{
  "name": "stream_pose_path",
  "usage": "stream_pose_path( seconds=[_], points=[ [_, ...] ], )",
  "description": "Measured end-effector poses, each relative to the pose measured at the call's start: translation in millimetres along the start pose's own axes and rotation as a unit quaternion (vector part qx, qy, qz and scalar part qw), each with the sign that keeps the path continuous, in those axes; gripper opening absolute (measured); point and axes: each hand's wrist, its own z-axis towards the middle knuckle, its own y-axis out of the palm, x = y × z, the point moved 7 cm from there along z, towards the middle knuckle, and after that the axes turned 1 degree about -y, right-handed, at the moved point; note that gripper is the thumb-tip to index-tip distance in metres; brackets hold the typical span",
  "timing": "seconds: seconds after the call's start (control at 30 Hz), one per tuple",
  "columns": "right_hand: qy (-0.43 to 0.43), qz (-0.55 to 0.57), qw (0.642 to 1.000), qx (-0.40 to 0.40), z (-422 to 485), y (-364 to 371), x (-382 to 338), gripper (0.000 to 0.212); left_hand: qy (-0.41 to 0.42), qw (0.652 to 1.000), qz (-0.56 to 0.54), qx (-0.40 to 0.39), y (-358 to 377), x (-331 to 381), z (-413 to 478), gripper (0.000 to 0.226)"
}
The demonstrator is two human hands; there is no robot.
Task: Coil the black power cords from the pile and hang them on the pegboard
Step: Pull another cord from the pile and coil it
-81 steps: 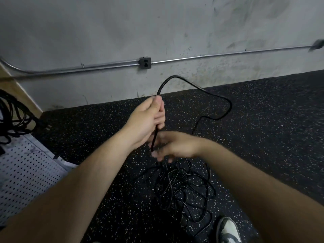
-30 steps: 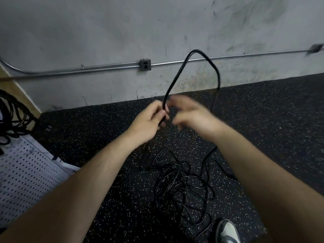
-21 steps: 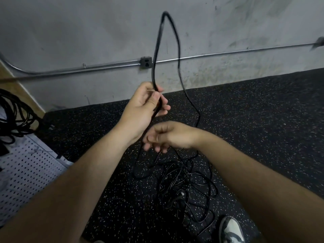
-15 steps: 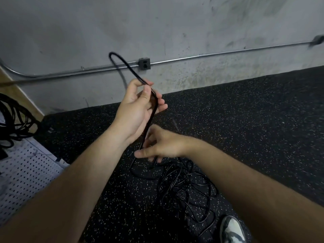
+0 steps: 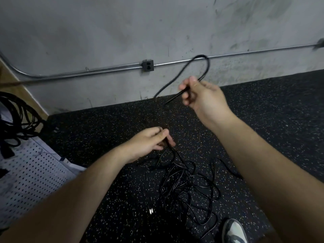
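On black speckled floor (image 5: 105, 130) below a grey wall (image 5: 105, 32) lies the cord pile (image 5: 185, 186). Left of the pile is a pegboard (image 5: 31, 172) with other cords (image 5: 15, 118); a shoe (image 5: 234, 232) sits beside the pile. Above the pile, the left hand (image 5: 149, 144) pinches one cord (image 5: 208, 64), whose loop the raised right hand (image 5: 201, 95) grips.

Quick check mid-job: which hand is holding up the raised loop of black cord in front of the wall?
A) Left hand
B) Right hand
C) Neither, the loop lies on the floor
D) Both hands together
B: the right hand pinches the black cord whose loop arcs up in front of the wall, while the left hand sits lower, gripping cord just above the pile.
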Motion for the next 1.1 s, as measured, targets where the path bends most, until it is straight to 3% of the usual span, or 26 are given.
stream_pose_path(
  seconds=[0.07, 0.1, 0.17, 0.2, 0.3, 0.37, 0.43, 0.5, 0.6, 0.7, 0.77, 0.83, 0.9, 1.0, 1.1],
  points=[
    [0.007, 0.036, 0.999, 0.026, 5.4, -16.8, -2.6, 0.024, 0.005, 0.999, -0.037, 0.039, -4.7, -0.8, 3.2, 0.033],
    [0.031, 0.009, 0.999, 0.010, 5.5, -19.0, 4.8, 0.036, 0.020, 0.995, -0.069, 0.073, -8.8, 5.7, 3.8, 0.031],
    [0.100, -0.154, 0.979, -0.088, -4.5, -10.7, 35.4, 0.060, 0.062, 0.978, -0.145, 0.134, -18.3, 23.4, 5.6, 0.031],
    [0.132, -0.248, 0.947, -0.158, -14.1, -0.7, 54.8, 0.062, 0.081, 0.971, -0.174, 0.146, -20.6, 30.9, 7.1, 0.032],
    [0.182, -0.357, 0.857, -0.323, -41.7, 31.5, 93.8, 0.038, 0.108, 0.962, -0.200, 0.153, -18.5, 47.4, 10.7, 0.034],
    [0.174, -0.351, 0.853, -0.344, -44.5, 42.6, 97.2, 0.020, 0.126, 0.960, -0.169, 0.182, -22.7, 52.1, 11.3, 0.033],
    [0.153, -0.311, 0.888, -0.302, -38.9, 43.8, 86.4, 0.018, 0.122, 0.957, -0.190, 0.182, -26.5, 50.1, 12.1, 0.033],
    [0.124, -0.233, 0.936, -0.232, -29.4, 38.8, 65.6, 0.020, 0.097, 0.966, -0.192, 0.141, -26.2, 42.7, 13.8, 0.051],
    [0.092, -0.036, 0.988, -0.118, -11.4, 21.8, 31.4, 0.023, 0.046, 0.997, 0.032, 0.052, -15.0, 21.9, 11.1, 0.059],
    [0.062, 0.098, 0.993, -0.010, 4.3, -0.9, 7.2, 0.025, 0.000, 0.989, 0.150, 0.002, -3.7, -4.0, 11.7, 0.028],
    [0.053, 0.153, 0.987, 0.022, 9.4, -10.4, -0.5, 0.025, -0.026, 0.992, 0.123, -0.009, -1.9, -13.4, 13.5, 0.014],
    [0.060, 0.186, 0.980, 0.043, 11.0, -18.0, -1.7, 0.025, -0.081, 0.996, 0.035, -0.027, -2.8, -18.8, 10.8, 0.022],
    [0.084, 0.185, 0.977, 0.069, 9.5, -27.4, 0.2, 0.025, -0.139, 0.990, -0.018, -0.028, -5.0, -23.6, 4.1, 0.033],
    [0.151, 0.123, 0.974, 0.117, 3.0, -43.0, 7.1, 0.019, -0.161, 0.982, 0.013, 0.094, -29.0, -29.9, 5.4, 0.033],
    [0.245, -0.106, 0.954, 0.138, -9.1, -54.8, 22.7, 0.014, -0.099, 0.958, -0.145, 0.225, -56.1, -26.0, 12.0, 0.024]
  ],
)
